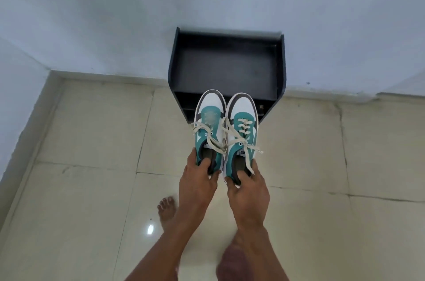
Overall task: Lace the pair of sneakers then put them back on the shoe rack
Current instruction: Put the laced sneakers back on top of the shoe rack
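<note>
Head view, looking down: the left hand [197,179] is closed on the heel of the left sneaker [209,129], fingers hooked into the collar and thumb on the outer side. The right hand [248,186] grips the heel of the right sneaker [241,133] the same way, thumb at the back edge and fingers curled inside the opening. Both shoes are held off the floor, side by side and touching or nearly so, their long axes running straight away from the hands, toes pointing forward at the shoe rack [226,62] just beyond them. The toes overlap the rack's front edge, above its lower shelves. The right sneaker shows crossed laces [245,127] up the tongue; loose lace ends trail between the shoes and off to either side. How far the left sneaker is laced is hard to tell, as its tongue is blurred. A bare foot [166,211] stands on the tiled floor [80,165] left of the left forearm. Both forearms are cut off by the bottom edge.
</note>
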